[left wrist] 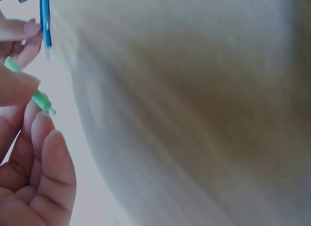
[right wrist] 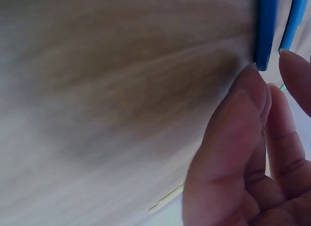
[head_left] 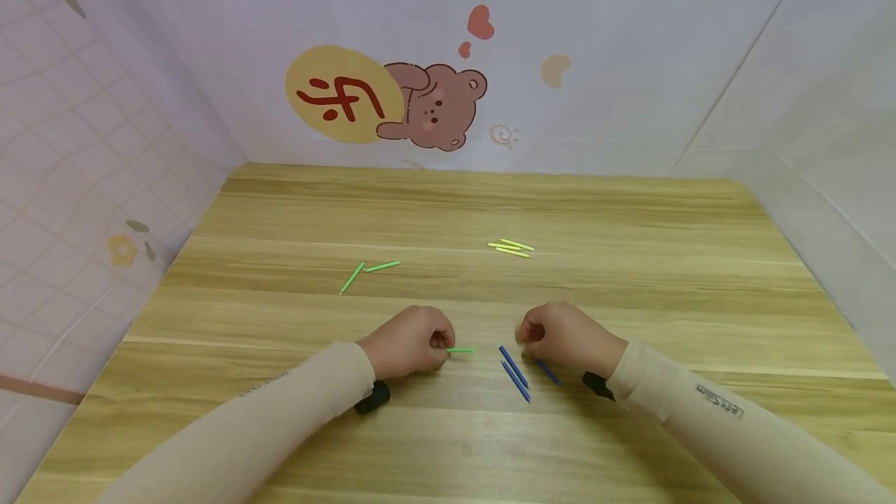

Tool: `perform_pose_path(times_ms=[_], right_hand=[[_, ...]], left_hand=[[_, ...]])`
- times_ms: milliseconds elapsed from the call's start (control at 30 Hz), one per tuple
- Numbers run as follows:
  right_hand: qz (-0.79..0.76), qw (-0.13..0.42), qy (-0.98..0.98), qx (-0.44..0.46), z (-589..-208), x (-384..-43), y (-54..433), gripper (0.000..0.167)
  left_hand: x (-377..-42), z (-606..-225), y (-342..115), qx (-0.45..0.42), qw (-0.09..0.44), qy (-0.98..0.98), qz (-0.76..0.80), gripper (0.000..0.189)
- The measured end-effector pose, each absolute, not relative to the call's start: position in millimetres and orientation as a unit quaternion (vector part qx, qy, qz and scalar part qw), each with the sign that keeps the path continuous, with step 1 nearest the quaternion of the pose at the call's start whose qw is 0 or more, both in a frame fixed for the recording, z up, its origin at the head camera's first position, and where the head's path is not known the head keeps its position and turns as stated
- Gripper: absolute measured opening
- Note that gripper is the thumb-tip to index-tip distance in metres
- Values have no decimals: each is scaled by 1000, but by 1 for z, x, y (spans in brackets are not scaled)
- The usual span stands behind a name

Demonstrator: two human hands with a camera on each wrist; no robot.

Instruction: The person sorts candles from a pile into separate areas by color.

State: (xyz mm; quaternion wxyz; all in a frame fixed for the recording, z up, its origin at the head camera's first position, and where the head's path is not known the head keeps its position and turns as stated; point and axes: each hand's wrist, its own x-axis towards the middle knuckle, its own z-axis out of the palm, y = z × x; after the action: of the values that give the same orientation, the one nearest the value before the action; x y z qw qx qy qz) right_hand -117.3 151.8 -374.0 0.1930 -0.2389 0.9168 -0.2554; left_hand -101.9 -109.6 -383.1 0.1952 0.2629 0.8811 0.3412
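In the head view my left hand (head_left: pixel 413 341) pinches a thin green stick (head_left: pixel 462 350) just above the table. The left wrist view shows that green stick (left wrist: pixel 41 100), with a small narrow tip, between thumb and fingers. My right hand (head_left: pixel 570 337), slightly blurred, hovers by a blue stick (head_left: pixel 548 371) partly hidden under it. In the right wrist view its thumb and finger stand apart with nothing between them, close to the end of a blue stick (right wrist: pixel 265 34). Two more blue sticks (head_left: pixel 516 382) lie side by side between my hands.
Two green sticks (head_left: pixel 352 278) lie farther left on the wooden table (head_left: pixel 630 232). Toward the back is a loose group of three yellow sticks (head_left: pixel 515 253). A white printed curtain (head_left: pixel 595 37) rises behind the table's far edge, with similar sheets along both sides.
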Motion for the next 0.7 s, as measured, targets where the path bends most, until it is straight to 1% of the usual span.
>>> perform_pose_path(times_ms=[200,467,700], right_hand=[[-249,195,917,-244,-373,-116,156,16],[-257,202,915,-237,-374,-115,160,13],[-252,199,917,-236,-377,-115,160,15]], left_hand=[[-109,-386,-125,228,168,888,364,12],[-118,-388,-142,173,142,900,374,11],[-128,-383,-157,133,113,912,371,14]])
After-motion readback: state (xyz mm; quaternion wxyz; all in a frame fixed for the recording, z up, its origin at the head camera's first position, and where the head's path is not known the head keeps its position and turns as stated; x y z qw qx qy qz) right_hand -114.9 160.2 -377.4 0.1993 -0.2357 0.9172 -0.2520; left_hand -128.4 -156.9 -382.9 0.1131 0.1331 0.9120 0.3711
